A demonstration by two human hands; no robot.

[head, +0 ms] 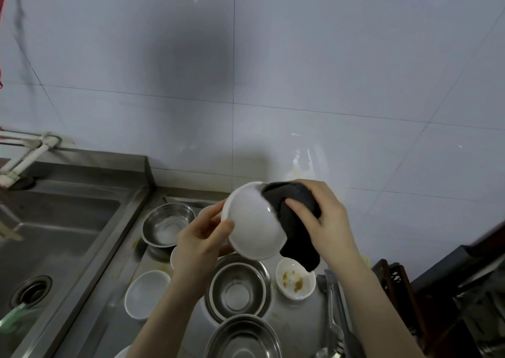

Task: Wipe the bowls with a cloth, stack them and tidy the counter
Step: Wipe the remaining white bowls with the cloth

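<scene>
Head view. The left hand (203, 238) grips the rim of a white bowl (252, 225), held tilted above the steel counter (114, 311). The right hand (322, 215) is closed on a dark cloth (296, 221), pressed over the bowl's right edge. Open room is slight: a raised wall borders the counter behind, the sink (54, 229) drops away at left, and dishes crowd the surface beneath. Counted on the counter: three steel bowls, at rear (168, 225), centre (237, 292) and front (243, 338), the front one cut off; one clean white bowl (146, 293); one soiled white dish (295, 278). Further white rims show partly behind the left arm. Utensils (334, 325) at right are blurred; their number cannot be told.
</scene>
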